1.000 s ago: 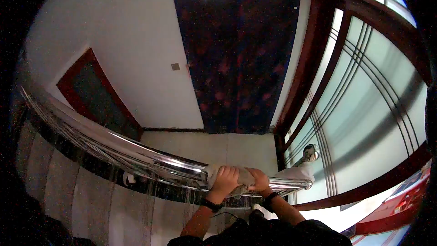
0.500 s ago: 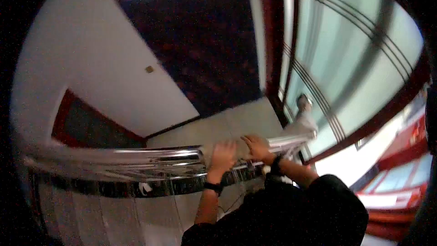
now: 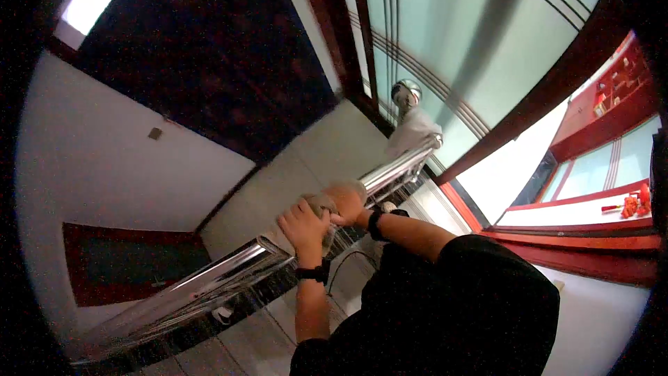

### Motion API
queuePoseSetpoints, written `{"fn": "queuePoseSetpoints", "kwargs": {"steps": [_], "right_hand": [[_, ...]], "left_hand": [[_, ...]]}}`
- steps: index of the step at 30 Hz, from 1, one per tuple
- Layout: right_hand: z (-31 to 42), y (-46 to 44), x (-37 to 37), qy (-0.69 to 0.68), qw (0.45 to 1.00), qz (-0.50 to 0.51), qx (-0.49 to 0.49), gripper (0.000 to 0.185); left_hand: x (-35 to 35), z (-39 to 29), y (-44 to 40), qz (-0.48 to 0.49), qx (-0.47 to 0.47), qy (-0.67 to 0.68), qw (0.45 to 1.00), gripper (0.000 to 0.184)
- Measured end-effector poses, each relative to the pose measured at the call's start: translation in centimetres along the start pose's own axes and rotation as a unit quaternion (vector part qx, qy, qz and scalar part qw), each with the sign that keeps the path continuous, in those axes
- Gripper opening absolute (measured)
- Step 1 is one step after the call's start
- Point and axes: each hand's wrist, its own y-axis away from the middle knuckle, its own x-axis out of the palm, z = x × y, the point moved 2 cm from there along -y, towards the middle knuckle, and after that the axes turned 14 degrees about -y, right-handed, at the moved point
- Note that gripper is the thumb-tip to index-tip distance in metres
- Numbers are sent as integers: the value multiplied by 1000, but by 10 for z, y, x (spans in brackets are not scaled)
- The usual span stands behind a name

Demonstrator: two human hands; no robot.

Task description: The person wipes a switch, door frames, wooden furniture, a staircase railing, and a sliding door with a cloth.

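Note:
A grey-beige cloth (image 3: pixel 318 203) is bunched over a shiny metal handrail (image 3: pixel 233 264). My left hand (image 3: pixel 304 228) presses on the cloth from the near side with its fingers curled over it. Close against it, my right hand (image 3: pixel 348 202) grips the cloth a little farther along the rail; its fingers are slightly blurred and partly hidden. Part of the cloth hangs below the hands, beside the rail. Both wrists wear dark bands.
At the rail's far end stands a post with a shiny round knob (image 3: pixel 406 90), a pale cloth (image 3: pixel 417 129) draped below it. Frosted glass panels (image 3: pixel 445 35) rise behind. A small white object (image 3: pixel 223 315) lies below the rail. Red flowers (image 3: pixel 634 203) show at the far right.
The view has turned, so the rail now slants up to the right. My hands have come closer together, and the cloth is bunched between them rather than spread along the rail.

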Motion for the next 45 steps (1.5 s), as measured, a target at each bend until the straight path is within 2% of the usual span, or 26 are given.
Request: {"fn": "queuePoseSetpoints", "kwargs": {"steps": [5, 7, 9, 11, 13, 15, 17, 21, 24, 26, 29, 31, 33, 36, 38, 39, 40, 42, 43, 44, 45], "right_hand": [[-22, 20, 4, 16, 998, 22, 60, 58], [-12, 10, -14, -33, 993, 48, 99, 61], [-8, 3, -34, -43, 991, 69, 109, 61], [-11, 3, -43, -52, 987, 94, 116, 61], [-21, 14, -50, 23, 989, 70, 132, 63], [-43, 23, -55, 36, 988, 77, 126, 66], [-65, 35, -59, 65, 988, 85, 113, 72], [-84, 55, -69, 109, 977, 101, 151, 71], [-94, 61, -68, 79, 990, 56, 105, 70], [-99, 58, -83, 83, 980, 100, 147, 70], [-111, 70, -89, 145, 980, 66, 117, 70], [-123, 73, -96, 115, 982, 58, 138, 67], [-132, 83, -101, 81, 983, 55, 158, 63], [-144, 92, -112, 68, 988, 13, 139, 60], [-140, 96, -114, 94, 979, -78, 164, 53], [-111, 86, -126, 68, 966, -105, 227, 52], [-115, 91, -120, 72, 968, -106, 215, 52], [-144, 106, -103, 130, 960, -90, 231, 51], [-132, 95, -111, 114, 947, -46, 297, 53], [-114, 85, -120, 116, 951, -51, 284, 53], [-98, 79, -124, 174, 942, -6, 285, 55]], "left_hand": [[15, -11, 3, -53, 7, 28, 998, 55], [15, -21, 0, -63, 6, 45, 997, 54], [18, -33, -5, 1, 0, 48, 999, 55], [20, -45, -8, 3, 6, 49, 999, 57], [21, -56, -9, 8, 9, 49, 999, 60], [22, -65, -11, 59, 21, 78, 995, 59], [26, -77, -11, 60, 34, 64, 996, 61], [30, -100, -15, 99, 62, 66, 991, 66], [32, -104, -20, 119, 75, 52, 989, 67], [33, -120, -26, 99, 89, 37, 990, 66], [35, -140, -30, 96, 106, 25, 989, 65], [45, -156, -36, 109, 111, 25, 987, 64], [55, -174, -37, 65, 120, 42, 990, 60], [59, -202, -43, 76, 119, 48, 989, 54], [64, -206, -43, 60, 101, 61, 991, 53], [66, -209, -46, 47, 83, 82, 992, 51], [64, -209, -48, 36, 77, 84, 993, 51], [59, -202, -49, 96, 80, 115, 986, 44], [56, -198, -49, 84, 73, 114, 987, 44], [55, -193, -49, 101, 90, 122, 983, 44], [49, -186, -47, 119, 110, 128, 978, 43]]}}
